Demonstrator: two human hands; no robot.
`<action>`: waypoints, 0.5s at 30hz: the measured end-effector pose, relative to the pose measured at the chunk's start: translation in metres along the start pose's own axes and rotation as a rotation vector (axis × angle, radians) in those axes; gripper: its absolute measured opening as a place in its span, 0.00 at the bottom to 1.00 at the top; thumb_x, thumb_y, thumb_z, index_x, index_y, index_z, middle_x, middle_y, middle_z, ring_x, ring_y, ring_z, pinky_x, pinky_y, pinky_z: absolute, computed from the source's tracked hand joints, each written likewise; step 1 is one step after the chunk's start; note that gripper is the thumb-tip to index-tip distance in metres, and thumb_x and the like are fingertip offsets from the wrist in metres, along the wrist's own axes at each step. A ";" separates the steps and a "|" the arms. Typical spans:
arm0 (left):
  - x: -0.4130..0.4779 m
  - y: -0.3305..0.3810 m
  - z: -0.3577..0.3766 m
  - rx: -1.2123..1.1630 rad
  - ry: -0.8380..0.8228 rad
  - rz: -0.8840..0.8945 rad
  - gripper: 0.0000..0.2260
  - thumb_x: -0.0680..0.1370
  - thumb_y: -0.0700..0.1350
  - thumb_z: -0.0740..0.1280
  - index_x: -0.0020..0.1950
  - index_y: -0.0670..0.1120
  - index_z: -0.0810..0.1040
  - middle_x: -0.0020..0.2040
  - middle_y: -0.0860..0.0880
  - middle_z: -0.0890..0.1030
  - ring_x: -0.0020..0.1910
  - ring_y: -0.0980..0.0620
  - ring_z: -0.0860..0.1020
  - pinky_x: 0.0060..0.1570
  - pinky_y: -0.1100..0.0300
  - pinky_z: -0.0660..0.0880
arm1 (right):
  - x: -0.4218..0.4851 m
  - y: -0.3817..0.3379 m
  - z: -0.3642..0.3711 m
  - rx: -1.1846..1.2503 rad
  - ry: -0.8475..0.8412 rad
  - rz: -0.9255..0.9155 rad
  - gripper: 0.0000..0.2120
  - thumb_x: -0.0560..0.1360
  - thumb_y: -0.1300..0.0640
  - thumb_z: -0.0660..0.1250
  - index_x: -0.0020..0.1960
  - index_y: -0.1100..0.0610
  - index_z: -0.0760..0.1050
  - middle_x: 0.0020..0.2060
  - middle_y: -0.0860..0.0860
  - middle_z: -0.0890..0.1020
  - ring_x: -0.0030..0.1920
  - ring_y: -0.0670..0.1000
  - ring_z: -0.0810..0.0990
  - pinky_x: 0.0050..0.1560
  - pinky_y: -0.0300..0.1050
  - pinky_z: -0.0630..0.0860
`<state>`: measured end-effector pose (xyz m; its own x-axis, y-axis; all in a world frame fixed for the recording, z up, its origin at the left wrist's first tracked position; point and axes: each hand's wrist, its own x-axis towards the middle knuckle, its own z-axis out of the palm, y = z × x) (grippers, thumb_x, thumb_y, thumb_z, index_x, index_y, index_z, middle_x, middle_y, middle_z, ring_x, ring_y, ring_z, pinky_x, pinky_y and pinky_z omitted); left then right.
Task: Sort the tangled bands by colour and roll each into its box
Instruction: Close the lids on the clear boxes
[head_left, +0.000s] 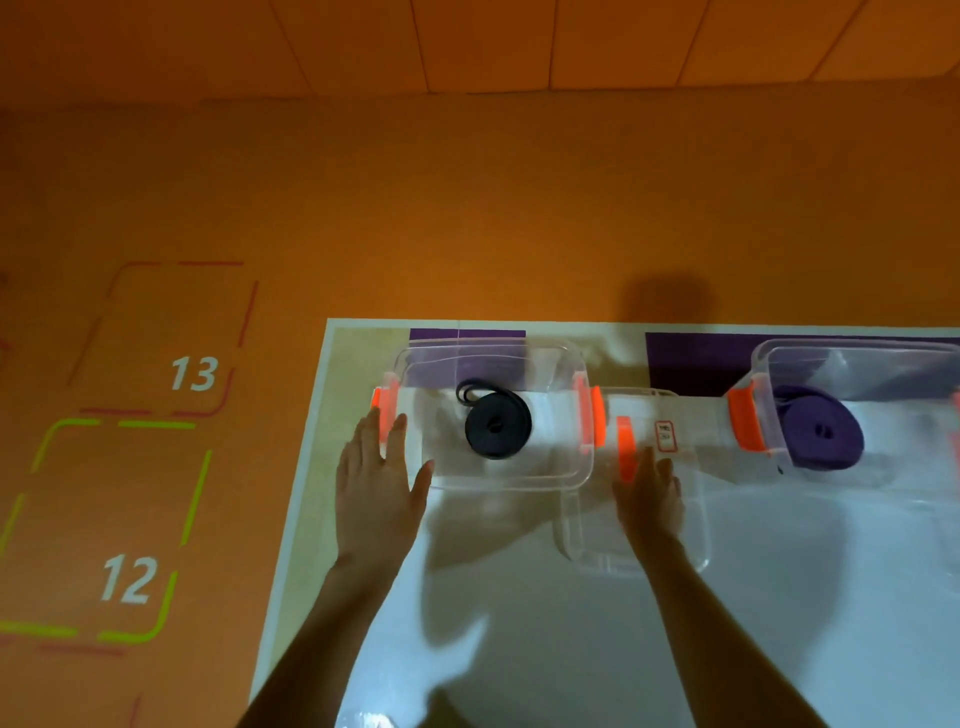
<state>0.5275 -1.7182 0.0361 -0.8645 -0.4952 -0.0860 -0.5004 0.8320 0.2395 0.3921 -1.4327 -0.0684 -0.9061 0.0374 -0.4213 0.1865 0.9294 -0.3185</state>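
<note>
Centre-left: laying the left grip (376, 493) flat, fingers spread, against the orange-latched end of the clear plastic box (566, 358) housing the coiled black band (497, 425). Centre: resting the right grip (652, 499), spread, on what seems a clear labelled plastic lid (696, 540). Far right: housing the coiled purple band (823, 434) in a second clear box (857, 358). Probably risking shoving the box, loosening the black coil, or seating the lid crooked.

Dim orange cast, soft blur (edges bowed)
</note>
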 end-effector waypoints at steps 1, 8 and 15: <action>-0.005 -0.005 0.003 -0.029 -0.023 -0.037 0.35 0.82 0.54 0.70 0.85 0.45 0.60 0.83 0.39 0.62 0.80 0.36 0.65 0.75 0.40 0.68 | 0.002 -0.001 0.002 0.027 -0.004 0.027 0.24 0.85 0.51 0.61 0.77 0.61 0.64 0.67 0.67 0.75 0.63 0.67 0.78 0.61 0.63 0.78; -0.010 -0.025 0.017 -0.232 -0.075 -0.136 0.40 0.82 0.60 0.65 0.86 0.43 0.51 0.85 0.41 0.59 0.82 0.38 0.64 0.76 0.39 0.68 | -0.027 0.012 -0.011 0.069 -0.027 0.138 0.27 0.70 0.58 0.81 0.64 0.64 0.74 0.54 0.62 0.83 0.45 0.58 0.81 0.45 0.50 0.79; -0.011 -0.027 0.015 -0.343 -0.041 -0.050 0.38 0.83 0.55 0.67 0.86 0.42 0.52 0.85 0.43 0.60 0.80 0.40 0.66 0.71 0.43 0.72 | -0.112 0.043 -0.041 0.140 0.065 0.229 0.26 0.69 0.55 0.81 0.63 0.61 0.77 0.49 0.56 0.82 0.43 0.56 0.79 0.43 0.45 0.72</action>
<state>0.5495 -1.7317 0.0165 -0.8442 -0.5167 -0.1428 -0.5029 0.6710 0.5449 0.4854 -1.3820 0.0002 -0.8559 0.2687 -0.4419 0.4360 0.8344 -0.3372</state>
